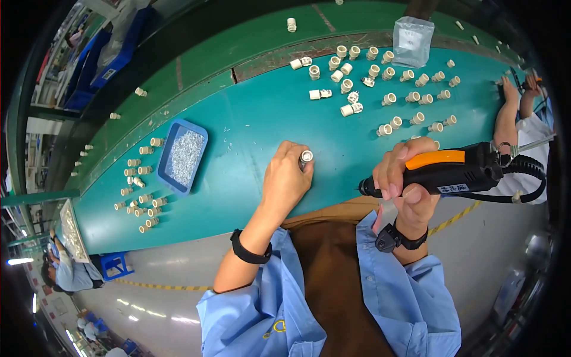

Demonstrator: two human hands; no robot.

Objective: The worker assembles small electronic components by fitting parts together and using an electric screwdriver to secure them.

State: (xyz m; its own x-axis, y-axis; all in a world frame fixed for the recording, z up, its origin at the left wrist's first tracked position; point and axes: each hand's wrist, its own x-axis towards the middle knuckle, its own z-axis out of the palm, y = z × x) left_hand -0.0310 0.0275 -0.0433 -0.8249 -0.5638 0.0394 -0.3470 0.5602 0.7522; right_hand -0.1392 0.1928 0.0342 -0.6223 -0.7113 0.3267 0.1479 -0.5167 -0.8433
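My left hand (284, 181) rests on the green work surface, fingers wrapped round a small cream cylindrical socket (306, 156) whose round open end faces up. Held in my right hand (407, 184) is a black electric screwdriver (476, 172) with an orange lever; it lies nearly level, tip pointing left toward the socket but apart from it. The tip's fine end is too small to make out. To the left stands a blue tray (200, 159) of small silvery pieces, probably screws (185, 154). A few of these pieces lie loose beside it.
Several cream sockets (159, 202) stand left of the tray, and more (389, 99) spread over the far right. A clear plastic bag (413, 41) lies at the back. A dark cable (538, 178) loops behind the screwdriver. A co-worker's arm (507, 113) reaches in at the right edge.
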